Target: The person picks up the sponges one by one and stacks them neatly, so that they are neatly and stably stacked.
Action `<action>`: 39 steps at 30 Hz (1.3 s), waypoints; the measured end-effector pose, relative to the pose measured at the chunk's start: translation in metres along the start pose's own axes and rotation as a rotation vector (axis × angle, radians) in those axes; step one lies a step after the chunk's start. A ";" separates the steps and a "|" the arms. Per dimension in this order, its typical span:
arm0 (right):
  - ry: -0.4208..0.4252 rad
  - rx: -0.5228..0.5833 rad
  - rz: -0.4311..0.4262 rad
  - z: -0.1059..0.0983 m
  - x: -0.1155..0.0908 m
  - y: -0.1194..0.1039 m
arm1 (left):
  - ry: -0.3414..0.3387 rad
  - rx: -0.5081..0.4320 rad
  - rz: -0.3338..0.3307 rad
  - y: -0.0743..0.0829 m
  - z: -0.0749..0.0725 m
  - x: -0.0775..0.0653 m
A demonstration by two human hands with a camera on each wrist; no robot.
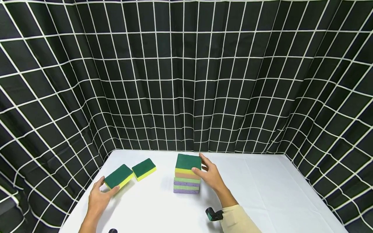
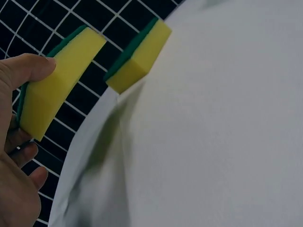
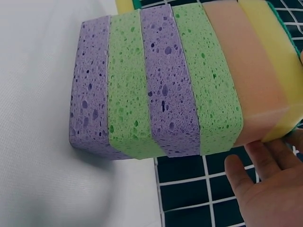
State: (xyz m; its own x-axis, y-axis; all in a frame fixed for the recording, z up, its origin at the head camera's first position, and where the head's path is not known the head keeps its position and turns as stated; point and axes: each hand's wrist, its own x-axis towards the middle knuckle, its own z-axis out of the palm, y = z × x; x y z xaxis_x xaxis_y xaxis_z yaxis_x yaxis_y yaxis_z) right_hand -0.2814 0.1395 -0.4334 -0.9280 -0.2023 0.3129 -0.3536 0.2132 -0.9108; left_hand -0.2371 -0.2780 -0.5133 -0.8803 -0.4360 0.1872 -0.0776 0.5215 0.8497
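Note:
My left hand (image 1: 98, 198) grips a yellow sponge with a dark green scouring top (image 1: 119, 176) at the table's left side, thumb on one edge and fingers on the opposite one. In the left wrist view this held sponge (image 2: 64, 85) is tilted, its yellow side showing. Right of it lies a second green-and-yellow sponge (image 1: 143, 169), flat on the cloth. A stack of sponges (image 1: 186, 184) stands near the middle: purple and light green layers below, then peach, with a green-topped yellow sponge (image 1: 188, 161) uppermost. My right hand (image 1: 214, 176) holds that top sponge at its right end, thumb in front, fingers behind.
A white cloth (image 1: 151, 210) covers the table. Black curtains with a white grid (image 1: 186, 74) enclose its back and sides. A dark wrist device (image 1: 214, 214) sits by the right sleeve (image 1: 240, 220).

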 end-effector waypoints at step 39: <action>-0.005 -0.021 0.007 -0.001 0.000 -0.006 | -0.281 -0.309 0.262 0.113 0.044 0.023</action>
State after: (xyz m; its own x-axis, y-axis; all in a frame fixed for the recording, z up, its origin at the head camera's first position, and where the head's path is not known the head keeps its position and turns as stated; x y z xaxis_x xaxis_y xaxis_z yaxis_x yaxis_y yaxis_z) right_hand -0.2799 0.1391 -0.4279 -0.9300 -0.2053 0.3047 -0.3490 0.2345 -0.9073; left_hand -0.2866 -0.1971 -0.4345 -0.9473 -0.0822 0.3097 0.2680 0.3268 0.9063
